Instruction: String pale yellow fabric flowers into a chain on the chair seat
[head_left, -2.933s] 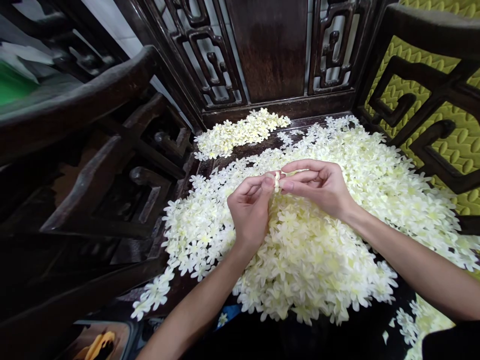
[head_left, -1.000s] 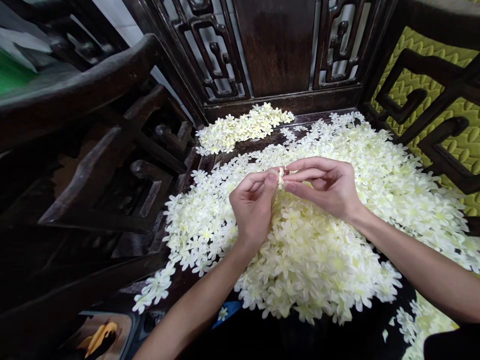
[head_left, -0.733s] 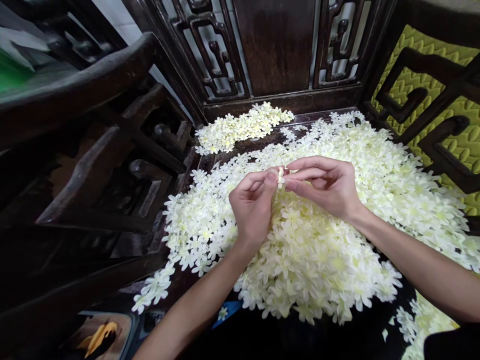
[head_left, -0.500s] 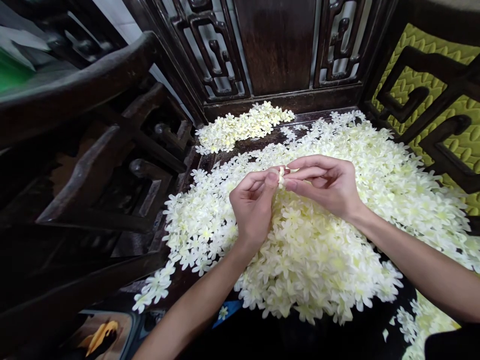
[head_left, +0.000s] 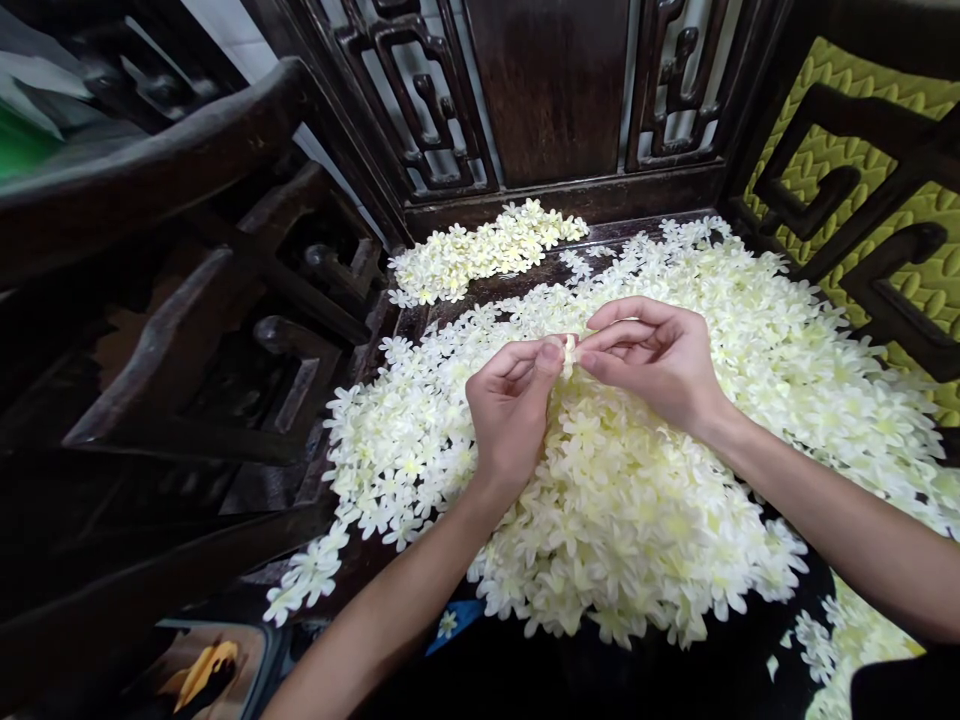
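Between my fingertips, in the middle of the head view, is a small pale artificial flower [head_left: 569, 356]. My left hand [head_left: 517, 400] pinches it between thumb and forefinger. From the other side, my right hand [head_left: 656, 360] touches it with thumb and a fingertip pressed together, its forefinger raised a little above. How much of the flower each hand grips is partly hidden. Just below both hands rises a large heap of loose white-yellow flowers [head_left: 622, 510], and more white flowers [head_left: 795, 340] spread behind and to the right.
A denser pile of yellowish flowers [head_left: 487, 250] lies at the back of the dark wooden seat. Carved wooden armrest [head_left: 172, 350] stands at left, another with a yellow-green quilted cushion [head_left: 900, 180] at right. A bin with an orange item [head_left: 202, 670] sits at lower left.
My right forefinger has lifted away from the flower and the right fingers have opened slightly. Both hands have shifted a touch to the right, the left still pinching.
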